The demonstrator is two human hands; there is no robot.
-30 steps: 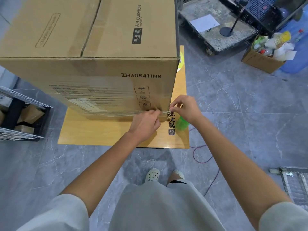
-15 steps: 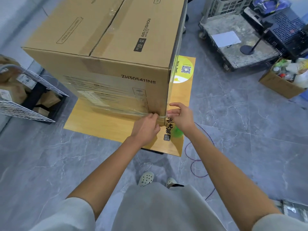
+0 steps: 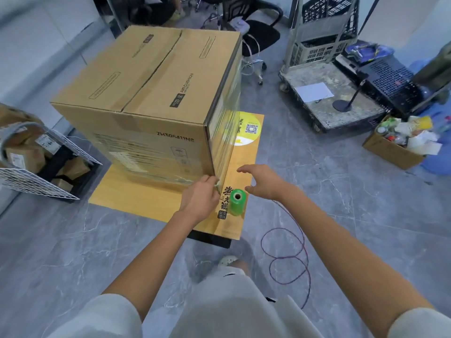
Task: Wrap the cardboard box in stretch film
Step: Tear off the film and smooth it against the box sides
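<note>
The cardboard box (image 3: pixel 151 103) occupies the upper centre of the frame and stands on a low wooden table (image 3: pixel 146 198), with its near corner pointing toward the lower centre. Clear stretch film (image 3: pixel 223 142) covers the lower band of the box's front face and its right side face, and shows wrinkles and glare.

The left hand (image 3: pixel 200 198) is at the bottom of the near corner of the box. Its grip is narrow: the fingertips pinch a bunched end of the film against the corner edge.

The right hand (image 3: pixel 263 181) hovers to the right of that corner, above the table. Its grip is wide, with fingers spread, and it holds nothing.

A green roll (image 3: pixel 236 202) stands upright on the table between the two hands, just below the box corner, with its hollow core facing up. It touches neither hand.

A wire basket (image 3: pixel 39 167) holding small parcels sits at the left edge of the frame. A flat cart (image 3: pixel 327 103) carrying a sheet of paper is at the upper right. An open carton of rubbish (image 3: pixel 400 145) is at the right edge. A purple cord (image 3: pixel 288 254) lies looped on the grey floor, at lower right of centre.
</note>
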